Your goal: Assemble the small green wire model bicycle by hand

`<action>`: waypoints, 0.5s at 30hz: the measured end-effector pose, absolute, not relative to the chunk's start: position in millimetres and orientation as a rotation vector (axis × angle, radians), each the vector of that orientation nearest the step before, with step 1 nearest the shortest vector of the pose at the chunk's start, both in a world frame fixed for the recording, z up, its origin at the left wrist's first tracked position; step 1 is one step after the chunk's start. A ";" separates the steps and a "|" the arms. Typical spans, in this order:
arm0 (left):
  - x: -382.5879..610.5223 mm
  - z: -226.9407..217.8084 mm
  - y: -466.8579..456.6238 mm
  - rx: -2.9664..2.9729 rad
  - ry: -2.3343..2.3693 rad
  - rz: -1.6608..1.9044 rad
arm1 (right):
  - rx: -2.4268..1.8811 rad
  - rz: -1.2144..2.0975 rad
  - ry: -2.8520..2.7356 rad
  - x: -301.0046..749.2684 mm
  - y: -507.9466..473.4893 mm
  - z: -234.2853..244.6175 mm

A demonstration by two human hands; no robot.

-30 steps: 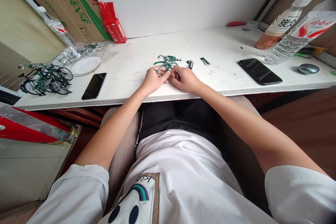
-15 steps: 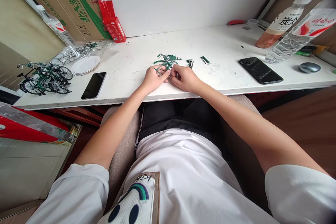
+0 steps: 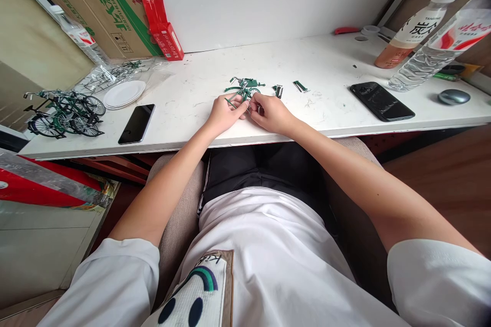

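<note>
Head cam: both hands meet at front-centre of the white scuffed desk (image 3: 326, 69). Left hand (image 3: 222, 116) and right hand (image 3: 271, 113) sit close together, fingertips pinched narrow on a small green-and-silver metal model bicycle, part-built (image 3: 243, 90). The model lies flat on the desk just beyond the fingertips, touching both hands; its near end is between the thumbs, the rest sticks out away from the person. Exact grip point too small to tell.

Just right of the model: two small loose green parts (image 3: 299, 86). Further right: black phone (image 3: 382, 101), clear plastic water bottle (image 3: 441, 48), grey mouse (image 3: 454, 96). Left side: second black phone (image 3: 137, 123), stack of white plates (image 3: 124, 94), cluster of finished green model bikes (image 3: 63, 115) at the desk's left edge. Red carton (image 3: 163, 32) leans by the wall at the back.
</note>
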State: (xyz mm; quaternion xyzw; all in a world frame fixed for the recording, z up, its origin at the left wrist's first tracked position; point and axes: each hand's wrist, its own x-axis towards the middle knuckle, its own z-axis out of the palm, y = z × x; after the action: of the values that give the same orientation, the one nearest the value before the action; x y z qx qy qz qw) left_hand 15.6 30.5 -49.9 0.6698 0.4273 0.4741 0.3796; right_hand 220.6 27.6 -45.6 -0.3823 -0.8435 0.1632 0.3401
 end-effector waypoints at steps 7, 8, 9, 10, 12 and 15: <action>14.8 -49.7 30.7 1.711 1.092 1.201 | -0.995 0.422 -2.193 220.7 27.7 -46.3; 14.8 -49.6 30.7 1.709 1.090 1.200 | -0.995 0.422 -2.190 220.6 27.6 -46.3; 14.8 -49.5 30.7 1.707 1.088 1.201 | -0.995 0.423 -2.188 220.5 27.4 -46.3; 14.7 -49.6 30.9 1.705 1.086 1.202 | -0.994 0.425 -2.187 220.5 27.3 -46.1; 14.4 -50.0 31.5 1.699 1.085 1.205 | -0.992 0.427 -2.187 220.4 27.0 -45.6; 13.9 -51.2 32.8 1.691 1.080 1.210 | -0.994 0.429 -2.189 220.2 26.8 -45.0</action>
State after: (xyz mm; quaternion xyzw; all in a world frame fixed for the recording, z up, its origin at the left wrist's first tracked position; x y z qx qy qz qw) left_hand 13.9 32.8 -51.2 0.6649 0.4247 0.4759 0.3887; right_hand 220.2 26.8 -45.0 -0.3824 -0.8421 0.1651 0.3426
